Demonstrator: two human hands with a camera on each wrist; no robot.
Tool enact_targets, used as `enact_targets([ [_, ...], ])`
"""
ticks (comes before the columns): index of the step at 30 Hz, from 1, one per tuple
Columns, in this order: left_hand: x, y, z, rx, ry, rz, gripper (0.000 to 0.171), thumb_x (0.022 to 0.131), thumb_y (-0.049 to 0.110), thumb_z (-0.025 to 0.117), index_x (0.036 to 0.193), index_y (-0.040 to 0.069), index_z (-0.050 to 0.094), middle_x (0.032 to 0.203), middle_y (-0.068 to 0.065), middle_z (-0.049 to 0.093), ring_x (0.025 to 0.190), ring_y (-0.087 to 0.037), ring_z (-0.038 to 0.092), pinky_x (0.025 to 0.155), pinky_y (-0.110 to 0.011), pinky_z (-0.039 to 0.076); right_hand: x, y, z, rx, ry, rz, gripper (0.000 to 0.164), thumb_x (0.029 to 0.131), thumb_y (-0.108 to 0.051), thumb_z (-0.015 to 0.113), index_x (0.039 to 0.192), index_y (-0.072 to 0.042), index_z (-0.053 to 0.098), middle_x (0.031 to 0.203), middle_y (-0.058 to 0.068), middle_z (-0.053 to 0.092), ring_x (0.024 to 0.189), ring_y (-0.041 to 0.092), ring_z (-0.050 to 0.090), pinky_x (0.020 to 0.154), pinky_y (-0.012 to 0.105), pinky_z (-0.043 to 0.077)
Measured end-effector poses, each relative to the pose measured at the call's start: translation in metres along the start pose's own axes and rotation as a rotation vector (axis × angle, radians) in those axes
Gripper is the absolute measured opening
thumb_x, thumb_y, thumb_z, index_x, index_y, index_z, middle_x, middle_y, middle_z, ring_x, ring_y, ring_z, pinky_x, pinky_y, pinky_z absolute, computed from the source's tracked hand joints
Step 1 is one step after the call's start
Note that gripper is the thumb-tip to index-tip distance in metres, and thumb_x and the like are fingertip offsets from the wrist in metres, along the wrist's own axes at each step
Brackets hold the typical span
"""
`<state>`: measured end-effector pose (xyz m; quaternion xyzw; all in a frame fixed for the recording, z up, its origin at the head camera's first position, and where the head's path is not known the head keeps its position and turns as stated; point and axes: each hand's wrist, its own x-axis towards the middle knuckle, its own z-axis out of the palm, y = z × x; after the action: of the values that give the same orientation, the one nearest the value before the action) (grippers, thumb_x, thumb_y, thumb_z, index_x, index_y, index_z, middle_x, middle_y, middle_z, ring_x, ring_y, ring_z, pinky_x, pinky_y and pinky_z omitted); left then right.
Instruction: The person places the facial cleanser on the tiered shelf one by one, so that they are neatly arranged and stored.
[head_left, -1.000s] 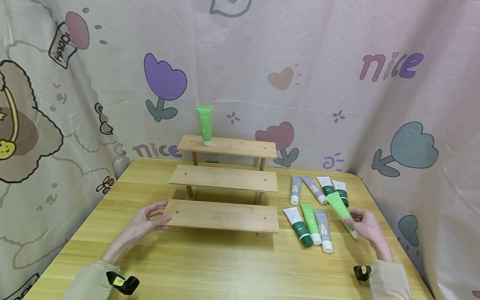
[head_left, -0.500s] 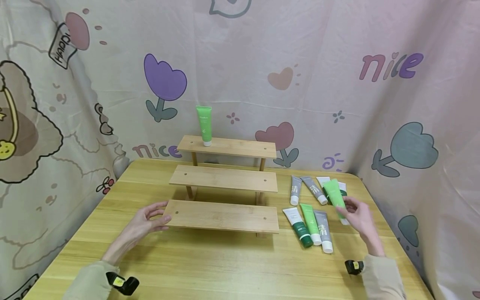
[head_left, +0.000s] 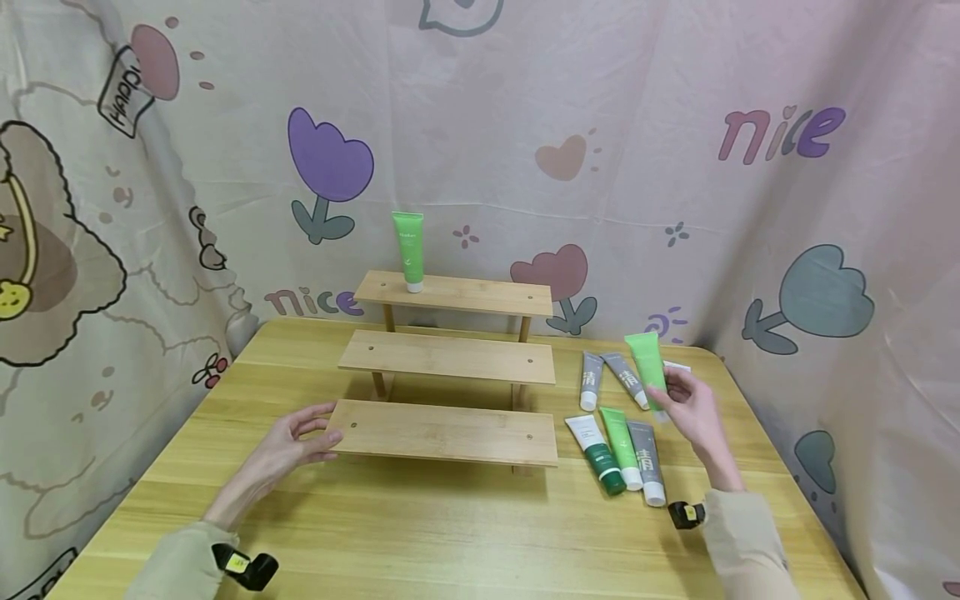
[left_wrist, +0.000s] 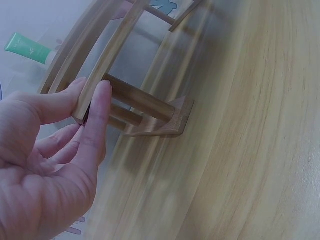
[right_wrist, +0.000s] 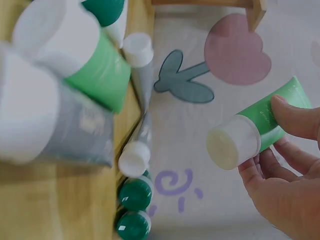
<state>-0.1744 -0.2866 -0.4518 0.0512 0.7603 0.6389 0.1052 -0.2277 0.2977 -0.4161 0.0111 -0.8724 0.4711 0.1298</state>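
Observation:
My left hand (head_left: 288, 442) pinches the left end of the lowest board of a three-tier wooden display stand (head_left: 450, 429). The left wrist view shows that board (left_wrist: 107, 57) between thumb and fingers. On the right, my right hand (head_left: 693, 408) holds a green squeeze tube (head_left: 646, 362) above the table, its white cap pointing down. In the right wrist view the thumb lies on one side of this tube (right_wrist: 270, 112), with fingers on the other. Another green tube (head_left: 410, 250) stands cap-down on the top tier, toward the left.
Right of the stand lie grey tubes (head_left: 591, 379), a white-and-green tube (head_left: 596, 454), a green tube (head_left: 621, 450) and another grey tube (head_left: 647, 462). More tubes are mostly hidden behind my right hand. A printed curtain (head_left: 480, 125) hangs behind the wooden table (head_left: 420, 533).
My right hand has moved left and away from me, lifting the green tube past the tubes at the back and turning it more upright. My left hand and the stand keep their places.

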Motion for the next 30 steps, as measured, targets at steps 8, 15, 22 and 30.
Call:
enact_targets([
  [8,0.000,0.000,0.000,-0.004,0.000,-0.001,0.072,0.099,0.007,0.063,0.153,-0.015,0.021,0.117,-0.013,0.054,0.090,-0.008,0.070,0.086,-0.028,0.066,0.014,-0.022,0.012,0.056,-0.008,0.016,0.046,0.094,-0.011,0.070,0.132,0.010,0.055,0.125,0.030,0.061,0.089,-0.011,0.053,0.082,-0.003,0.047],
  [15,0.000,-0.001,0.000,-0.002,-0.003,0.003,0.072,0.099,0.008,0.063,0.153,-0.014,0.020,0.119,-0.017,0.052,0.091,-0.008,0.070,0.087,-0.029,0.066,0.025,-0.042,0.023,0.099,-0.027,-0.014,0.045,0.094,-0.011,0.071,0.132,0.007,0.057,0.122,0.029,0.062,0.090,-0.007,0.056,0.083,0.000,0.050],
  [22,-0.001,-0.001,0.000,0.002,-0.003,0.007,0.072,0.099,0.008,0.063,0.153,-0.014,0.020,0.120,-0.017,0.053,0.092,-0.008,0.070,0.087,-0.030,0.066,0.034,-0.061,0.032,0.114,-0.059,-0.026,0.047,0.093,-0.017,0.074,0.132,0.004,0.059,0.125,0.027,0.064,0.092,-0.006,0.058,0.084,0.001,0.050],
  [30,-0.001,0.000,0.000,0.003,-0.005,0.007,0.072,0.099,0.007,0.062,0.153,-0.015,0.020,0.114,-0.010,0.053,0.091,-0.007,0.070,0.086,-0.028,0.066,0.046,-0.083,0.042,0.184,-0.080,-0.051,0.044,0.090,-0.014,0.076,0.128,0.005,0.062,0.116,0.023,0.066,0.090,-0.001,0.061,0.084,0.005,0.054],
])
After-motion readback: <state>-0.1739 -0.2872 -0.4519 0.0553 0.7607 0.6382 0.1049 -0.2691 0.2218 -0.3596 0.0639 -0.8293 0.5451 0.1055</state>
